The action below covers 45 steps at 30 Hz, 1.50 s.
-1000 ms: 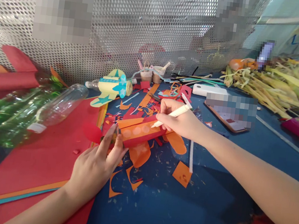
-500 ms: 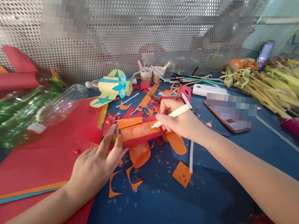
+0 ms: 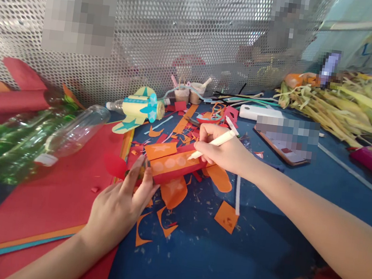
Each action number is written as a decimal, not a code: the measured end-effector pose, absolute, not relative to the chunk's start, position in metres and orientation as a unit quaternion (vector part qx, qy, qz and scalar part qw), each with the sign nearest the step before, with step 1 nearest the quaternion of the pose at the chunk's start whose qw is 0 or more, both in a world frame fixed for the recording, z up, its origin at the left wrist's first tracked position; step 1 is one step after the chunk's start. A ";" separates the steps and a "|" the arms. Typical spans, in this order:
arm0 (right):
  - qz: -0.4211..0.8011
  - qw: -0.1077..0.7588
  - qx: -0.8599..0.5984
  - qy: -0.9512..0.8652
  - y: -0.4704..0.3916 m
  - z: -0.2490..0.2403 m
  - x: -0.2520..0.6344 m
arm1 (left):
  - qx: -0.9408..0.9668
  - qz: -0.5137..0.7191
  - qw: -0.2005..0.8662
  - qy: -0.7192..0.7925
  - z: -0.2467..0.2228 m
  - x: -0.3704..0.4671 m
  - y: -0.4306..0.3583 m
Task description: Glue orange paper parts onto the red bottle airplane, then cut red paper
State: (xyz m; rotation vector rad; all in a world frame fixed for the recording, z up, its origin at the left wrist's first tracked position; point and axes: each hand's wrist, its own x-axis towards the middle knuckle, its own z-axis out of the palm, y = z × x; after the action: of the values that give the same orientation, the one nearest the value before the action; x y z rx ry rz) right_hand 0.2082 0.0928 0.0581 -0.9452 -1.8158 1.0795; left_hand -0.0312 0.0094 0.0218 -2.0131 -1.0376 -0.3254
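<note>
A bottle craft [image 3: 175,172] wrapped in red and orange paper lies across the scraps, with pale round marks along its orange strip. Orange paper fins stick out from it, and a red rounded piece is at its left end. My left hand [image 3: 117,203] grips the craft near that end, fingers bent around it. Pinched in my right hand [image 3: 220,152] is a white marker [image 3: 222,138], its tip on the orange strip just right of the round marks. Orange and red offcuts [image 3: 166,224] surround the craft.
Red paper sheets [image 3: 59,205] and plastic bottles [image 3: 75,128] lie left. A yellow paper-covered bottle [image 3: 142,108] and two small cups [image 3: 196,93] stand behind, before a perforated metal panel [image 3: 192,31]. Rightward are a phone [image 3: 282,147], a white device [image 3: 260,113] and corn husks [image 3: 339,108].
</note>
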 end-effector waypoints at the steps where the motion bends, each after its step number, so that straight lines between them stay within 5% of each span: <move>1: 0.425 0.402 -0.374 -0.719 0.093 0.058 0.208 | -0.801 -0.128 0.413 -0.415 0.021 -0.031 0.009; 45: 0.380 0.419 -0.391 -0.726 0.092 0.061 0.209 | -0.802 -0.125 0.404 -0.423 0.020 -0.033 0.009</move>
State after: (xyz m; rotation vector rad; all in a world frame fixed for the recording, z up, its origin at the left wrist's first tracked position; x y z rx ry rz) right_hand 0.2094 0.0923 0.0614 -0.9811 -1.8204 0.9536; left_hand -0.0329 0.0086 0.0203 -2.0251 -1.0676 -0.3150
